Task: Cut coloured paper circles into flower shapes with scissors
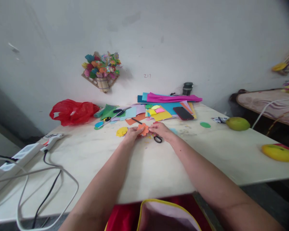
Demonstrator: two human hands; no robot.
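Note:
An orange flower-shaped paper piece (143, 129) is held up over the middle of the table. My left hand (133, 133) pinches it from the left, thumb on its face. My right hand (161, 130) is closed at its right edge, fingertips on the petals. Just below my right hand lies a black scissor handle (157, 139); its blades are hidden. Yellow paper cutouts (121, 131) lie in a pile left of my left hand. Behind the hands are a dark pencil-like stick (136, 120) and orange paper (132, 121). Small paper scraps lie under the hands.
Colored sheets (168, 110), a phone (183, 113) and a red plastic bag (73, 112) line the table's back. Another pair of scissors (119, 112) lies there. A green mango (237, 123) and yellow mango (278, 152) are right; a power strip (21, 160) with cables is left.

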